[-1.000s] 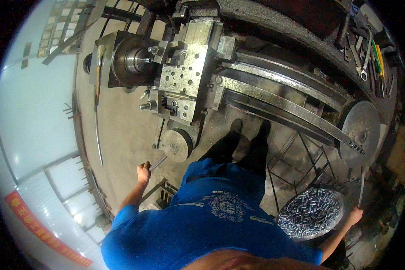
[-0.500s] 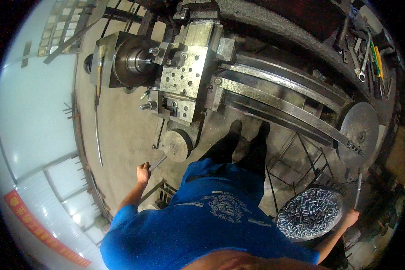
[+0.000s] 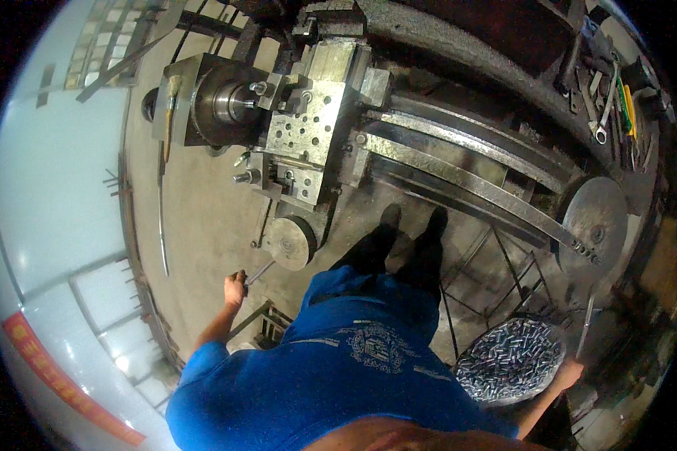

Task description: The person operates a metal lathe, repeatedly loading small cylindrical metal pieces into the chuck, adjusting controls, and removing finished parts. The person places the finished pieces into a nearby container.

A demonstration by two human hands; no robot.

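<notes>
My left hand is closed round the end of a metal handle that sticks out from a round handwheel. This handwheel sits at the near end of a steel cross slide full of holes. At the lower right, my right hand grips the near end of a thin metal lever. The lever runs up to a large steel disc, joined to a long flat bar. Left of the slide is the lathe's round spindle, with a small metal piece at its centre.
A round container heaped with short metal pieces stands beside my right forearm. Wrenches and other tools lie at the upper right. A brush rests on the spindle housing. A thin-barred metal frame is on the floor.
The view has shifted slightly. My right hand and the lever's near end have swung a little left and toward me. My left hand keeps its grip on the handle.
</notes>
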